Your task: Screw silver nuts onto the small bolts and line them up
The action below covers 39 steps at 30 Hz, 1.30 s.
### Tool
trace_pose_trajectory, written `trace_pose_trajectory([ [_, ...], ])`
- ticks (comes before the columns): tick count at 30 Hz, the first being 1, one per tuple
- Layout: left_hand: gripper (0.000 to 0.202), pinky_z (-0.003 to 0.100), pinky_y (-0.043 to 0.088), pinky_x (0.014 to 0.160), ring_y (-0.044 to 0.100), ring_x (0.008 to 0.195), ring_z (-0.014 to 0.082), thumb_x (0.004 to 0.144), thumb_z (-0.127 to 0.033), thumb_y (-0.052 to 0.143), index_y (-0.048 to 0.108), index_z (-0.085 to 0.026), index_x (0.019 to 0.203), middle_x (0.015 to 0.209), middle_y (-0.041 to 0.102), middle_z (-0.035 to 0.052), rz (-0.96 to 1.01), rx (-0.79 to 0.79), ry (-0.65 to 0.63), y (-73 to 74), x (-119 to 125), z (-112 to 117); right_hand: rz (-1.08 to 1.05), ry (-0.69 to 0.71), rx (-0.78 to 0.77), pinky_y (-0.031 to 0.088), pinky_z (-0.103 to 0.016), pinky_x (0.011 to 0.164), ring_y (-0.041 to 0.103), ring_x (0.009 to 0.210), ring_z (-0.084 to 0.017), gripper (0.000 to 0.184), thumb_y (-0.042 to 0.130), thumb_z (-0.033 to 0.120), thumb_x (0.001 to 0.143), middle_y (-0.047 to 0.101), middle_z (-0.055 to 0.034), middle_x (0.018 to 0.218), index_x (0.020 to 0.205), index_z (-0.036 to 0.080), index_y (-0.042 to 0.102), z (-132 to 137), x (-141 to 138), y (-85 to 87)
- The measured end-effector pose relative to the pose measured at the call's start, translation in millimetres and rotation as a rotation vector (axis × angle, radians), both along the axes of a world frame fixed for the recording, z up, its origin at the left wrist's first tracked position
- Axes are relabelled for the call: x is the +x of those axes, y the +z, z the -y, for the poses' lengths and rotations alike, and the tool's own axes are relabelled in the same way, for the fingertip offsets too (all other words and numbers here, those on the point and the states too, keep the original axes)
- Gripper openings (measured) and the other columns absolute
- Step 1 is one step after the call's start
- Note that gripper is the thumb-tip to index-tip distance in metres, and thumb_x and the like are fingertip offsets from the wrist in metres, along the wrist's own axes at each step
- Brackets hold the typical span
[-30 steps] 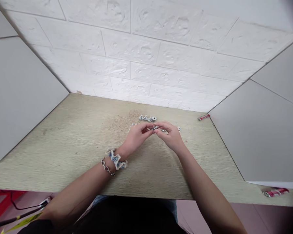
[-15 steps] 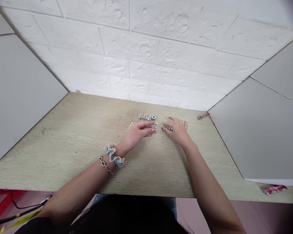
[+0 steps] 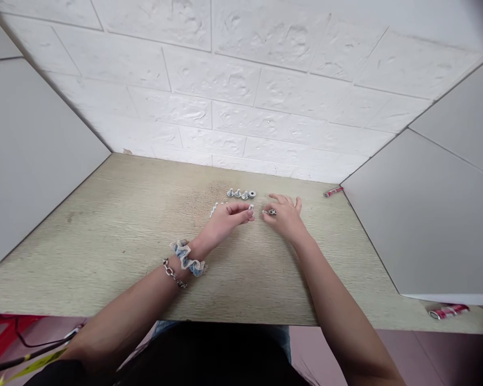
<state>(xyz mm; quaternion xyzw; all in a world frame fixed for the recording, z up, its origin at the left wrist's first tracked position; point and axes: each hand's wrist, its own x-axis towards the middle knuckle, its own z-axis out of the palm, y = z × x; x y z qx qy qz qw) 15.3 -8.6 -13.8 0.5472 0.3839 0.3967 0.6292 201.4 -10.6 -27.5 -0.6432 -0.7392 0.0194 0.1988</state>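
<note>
My left hand (image 3: 227, 217) is closed in a pinch on a small silver bolt (image 3: 251, 207), most of it hidden by thumb and fingertips. Just to the right, my right hand (image 3: 287, 219) has thumb and forefinger together on a small metal nut (image 3: 264, 212), its other fingers spread. Under that hand, partly covered, lie several small silver nuts (image 3: 272, 212). Behind my hands stand silver bolts with washers (image 3: 238, 193) in a row, and a round washer-like piece (image 3: 251, 193) with a dark centre sits at the row's right end.
Small whitish pieces (image 3: 213, 209) show partly behind my left hand. A red battery-like cylinder (image 3: 333, 191) lies at the back right, another red cylinder (image 3: 448, 311) near the front right edge. A white brick-patterned wall (image 3: 233, 112) and grey side panels (image 3: 430, 214) enclose the wooden table (image 3: 137, 214).
My right hand has moved slightly left, and its thumb and forefinger have come together at the nuts. The bolt in my left hand has turned, and less of it shows.
</note>
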Motion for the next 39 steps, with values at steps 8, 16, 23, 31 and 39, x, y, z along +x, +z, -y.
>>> trace_pose_trajectory([
  [8, 0.021, 0.029, 0.045, 0.068, 0.059, 0.073, 0.0166, 0.071, -0.033, 0.059, 0.067, -0.021, 0.086, 0.080, 0.067, 0.0025, -0.386, 0.378, 0.175, 4.6, -4, -1, -0.307, 0.065, 0.233, 0.026, -0.043, 0.097, 0.046, 0.109, -0.022, 0.017, 0.048, 0.033, 0.076, 0.054, -0.0039, 0.117, 0.082, 0.024, 0.061, 17, -30, 30.6],
  [16, 0.021, 0.027, 0.044, 0.075, 0.059, 0.079, 0.0154, 0.078, -0.025, 0.052, 0.065, -0.023, 0.093, 0.090, 0.067, 0.0014, -0.535, 0.581, 0.154, 3.0, -8, -3, -0.232, 0.179, 0.210, 0.015, -0.042, 0.102, 0.051, 0.103, -0.018, 0.017, 0.048, 0.035, 0.080, 0.061, -0.0008, 0.106, 0.088, 0.026, 0.060, 18, -40, 20.7],
  [23, 0.021, 0.028, 0.043, 0.080, 0.059, 0.086, 0.0161, 0.080, -0.023, 0.049, 0.064, -0.021, 0.096, 0.095, 0.066, 0.0035, -0.598, 0.717, 0.111, -1.7, -9, -4, -0.101, 0.253, 0.236, 0.025, -0.037, 0.100, 0.055, 0.094, -0.016, 0.020, 0.043, 0.027, 0.083, 0.064, -0.0014, 0.097, 0.096, 0.024, 0.057, 17, -38, 12.0],
  [31, 0.019, 0.029, 0.043, 0.074, 0.058, 0.080, 0.0166, 0.082, -0.022, 0.048, 0.065, -0.019, 0.090, 0.086, 0.065, 0.0047, -0.719, 0.795, 0.084, -0.9, -12, -3, -0.097, 0.416, 0.317, 0.043, -0.032, 0.084, 0.055, 0.089, -0.016, 0.026, 0.034, 0.017, 0.086, 0.062, -0.0045, 0.094, 0.102, 0.020, 0.055, 18, -41, 7.7],
  [39, 0.016, 0.027, 0.044, 0.070, 0.057, 0.073, 0.0143, 0.081, -0.021, 0.049, 0.065, -0.018, 0.083, 0.078, 0.064, 0.0026, -0.780, 0.831, 0.073, 3.8, -14, -3, -0.113, 0.468, 0.364, 0.045, -0.033, 0.083, 0.054, 0.089, -0.016, 0.025, 0.037, 0.017, 0.087, 0.062, -0.0062, 0.095, 0.104, 0.018, 0.056, 19, -41, 9.7],
])
